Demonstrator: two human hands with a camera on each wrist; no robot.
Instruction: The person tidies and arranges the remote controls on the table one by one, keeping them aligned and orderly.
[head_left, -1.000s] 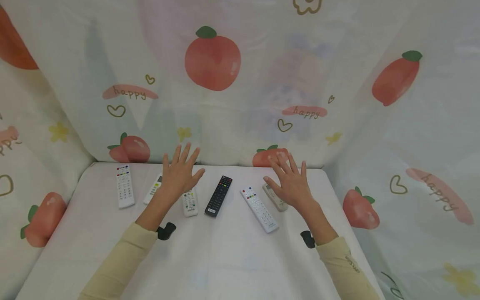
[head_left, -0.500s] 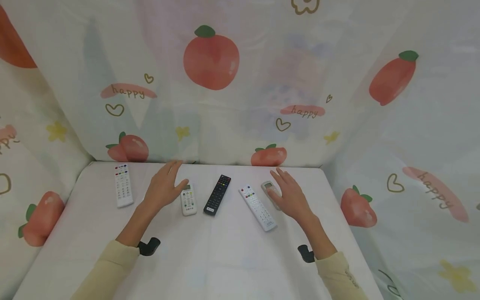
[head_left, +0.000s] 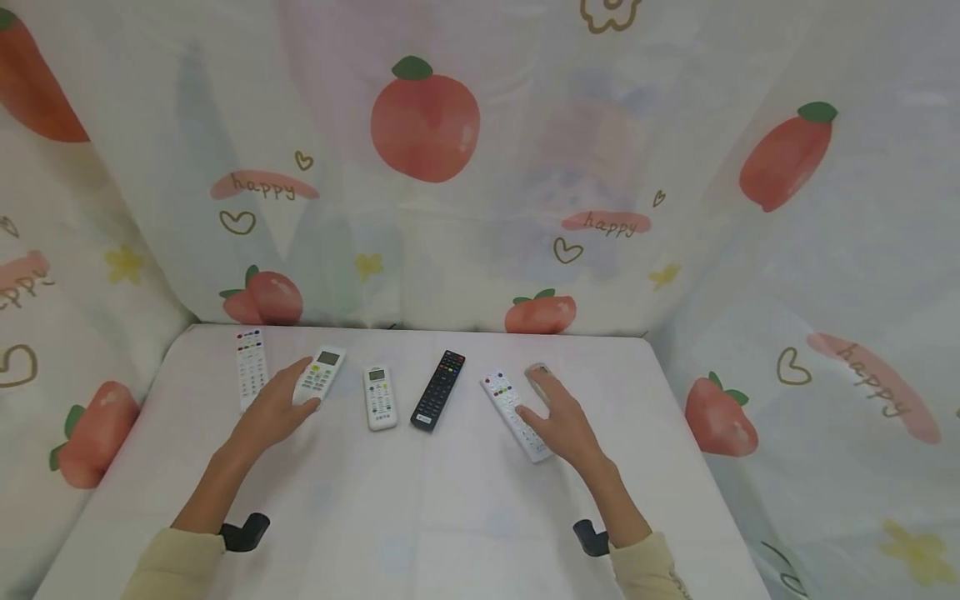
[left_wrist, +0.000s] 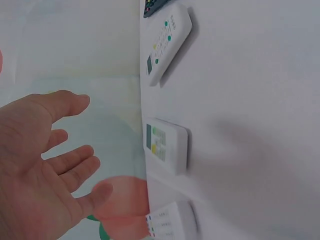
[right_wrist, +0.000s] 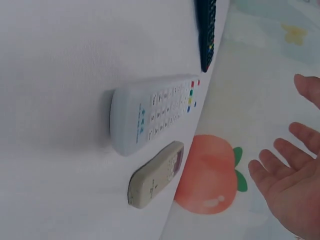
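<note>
Head view shows six remote controls lying in a loose row along the far edge of the white tabletop (head_left: 450, 517), all flat and none lifted. The left hand (head_left: 273, 412) hovers with fingers apart and relaxed, gripping nothing; its fingertips are just beside the white air-conditioner remote (head_left: 320, 373) at about 1 o'clock from the palm, and whether they touch it cannot be told. A long white TV remote (head_left: 250, 368) lies at about 11 o'clock from that hand. The right hand (head_left: 558, 421) is likewise spread and empty, poised over the near end of the long white remote (head_left: 516, 412), with the beige remote (head_left: 538, 375) at its 12 o'clock, partly hidden by the fingers. Between the hands sit a small white remote (head_left: 379, 397) and a black remote (head_left: 438, 388), well apart from both palms. The wrist cameras confirm straight, separated fingers above the surface. Judging from this, nothing has been picked up yet: the work looks to be at the reaching stage, with every remote left to handle.
</note>
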